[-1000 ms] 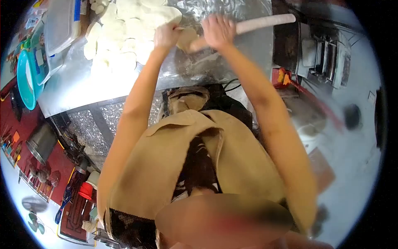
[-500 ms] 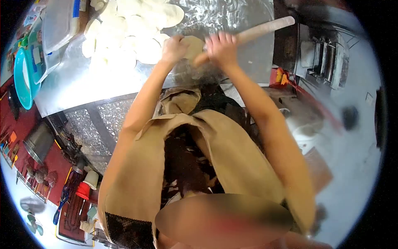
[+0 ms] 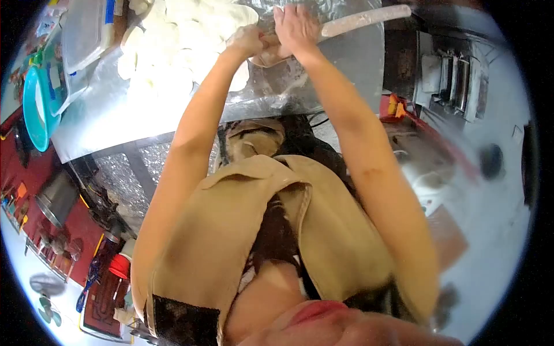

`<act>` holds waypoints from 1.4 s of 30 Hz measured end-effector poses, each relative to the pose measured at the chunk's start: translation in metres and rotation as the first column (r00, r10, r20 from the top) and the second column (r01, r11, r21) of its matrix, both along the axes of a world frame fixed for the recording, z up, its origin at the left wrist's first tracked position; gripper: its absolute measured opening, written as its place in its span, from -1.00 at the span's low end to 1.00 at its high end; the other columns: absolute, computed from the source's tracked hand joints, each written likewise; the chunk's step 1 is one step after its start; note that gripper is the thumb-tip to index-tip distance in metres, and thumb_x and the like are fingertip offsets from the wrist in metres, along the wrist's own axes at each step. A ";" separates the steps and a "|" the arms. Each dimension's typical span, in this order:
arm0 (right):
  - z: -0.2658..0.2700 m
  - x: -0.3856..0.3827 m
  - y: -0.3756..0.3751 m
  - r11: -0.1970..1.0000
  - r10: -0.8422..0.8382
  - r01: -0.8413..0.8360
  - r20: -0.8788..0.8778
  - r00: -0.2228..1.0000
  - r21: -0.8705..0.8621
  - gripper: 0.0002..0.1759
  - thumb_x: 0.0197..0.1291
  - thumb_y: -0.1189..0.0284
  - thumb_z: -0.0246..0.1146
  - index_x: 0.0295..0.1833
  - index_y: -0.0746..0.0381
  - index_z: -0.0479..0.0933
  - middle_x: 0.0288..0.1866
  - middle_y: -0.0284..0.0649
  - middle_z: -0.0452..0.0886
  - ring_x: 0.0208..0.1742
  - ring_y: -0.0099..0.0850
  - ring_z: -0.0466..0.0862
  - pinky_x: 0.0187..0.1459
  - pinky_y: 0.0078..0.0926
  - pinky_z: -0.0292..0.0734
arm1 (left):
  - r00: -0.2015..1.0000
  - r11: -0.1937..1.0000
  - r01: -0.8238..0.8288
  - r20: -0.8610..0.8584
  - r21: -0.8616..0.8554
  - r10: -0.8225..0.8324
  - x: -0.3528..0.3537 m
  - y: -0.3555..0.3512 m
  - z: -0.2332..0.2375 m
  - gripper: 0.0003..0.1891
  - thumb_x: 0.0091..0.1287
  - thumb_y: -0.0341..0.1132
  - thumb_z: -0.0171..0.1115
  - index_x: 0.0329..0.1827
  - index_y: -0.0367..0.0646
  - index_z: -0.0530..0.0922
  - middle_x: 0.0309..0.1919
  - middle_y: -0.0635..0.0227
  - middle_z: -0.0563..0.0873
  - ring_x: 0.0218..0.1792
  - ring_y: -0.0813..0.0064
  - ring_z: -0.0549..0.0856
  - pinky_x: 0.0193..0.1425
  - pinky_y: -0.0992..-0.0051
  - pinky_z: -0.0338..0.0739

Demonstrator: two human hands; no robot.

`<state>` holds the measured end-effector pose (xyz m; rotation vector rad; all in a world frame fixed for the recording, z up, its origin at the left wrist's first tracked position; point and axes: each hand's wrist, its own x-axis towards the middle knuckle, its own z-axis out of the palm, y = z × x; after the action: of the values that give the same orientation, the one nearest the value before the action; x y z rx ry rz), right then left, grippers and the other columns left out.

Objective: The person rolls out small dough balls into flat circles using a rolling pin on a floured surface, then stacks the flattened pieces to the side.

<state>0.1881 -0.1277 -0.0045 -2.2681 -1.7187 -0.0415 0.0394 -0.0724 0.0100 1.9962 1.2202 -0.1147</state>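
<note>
My right hand (image 3: 297,30) is over the wooden rolling pin (image 3: 366,20), palm down on its near part with the fingers reaching across it. The pin slants up to the right, its far end past the table's middle. Beneath its left end lies a flat dough round (image 3: 270,61), partly covered by the pin and my hands. My left hand (image 3: 244,41) is closed at the left edge of this round, close to the pin's tip; its fingertips are partly hidden. Left of it, many pale dough rounds (image 3: 179,49) overlap in a pile.
The metal tabletop (image 3: 340,72) is dusted with flour. A clear plastic container (image 3: 86,37) and a turquoise basin (image 3: 37,109) stand at the left. A red-handled tool (image 3: 398,108) and a machine with rollers (image 3: 459,86) are to the right. A metal bucket (image 3: 57,199) is at lower left.
My right hand and the rolling pin have moved forward, away from me, over the dough round. My left hand has shifted slightly forward and right, nearer the pin. My body leans further in.
</note>
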 end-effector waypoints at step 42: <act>0.052 0.075 -0.079 0.818 0.576 -0.572 -0.123 0.809 0.066 -0.40 0.02 0.30 0.35 0.24 0.07 0.42 -0.05 -0.18 0.48 0.00 -0.17 0.49 0.09 -0.17 0.32 | 0.465 0.671 -0.359 0.499 -0.649 0.731 -0.046 -0.033 0.028 -0.73 0.24 -0.23 0.26 -0.12 -0.24 0.65 -0.33 0.34 0.72 -0.30 0.47 0.69 -0.18 0.45 0.56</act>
<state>0.2633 -0.2064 0.0476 -1.5929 -2.2293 0.2162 -0.0070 -0.1057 0.0375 0.9190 1.0866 0.6461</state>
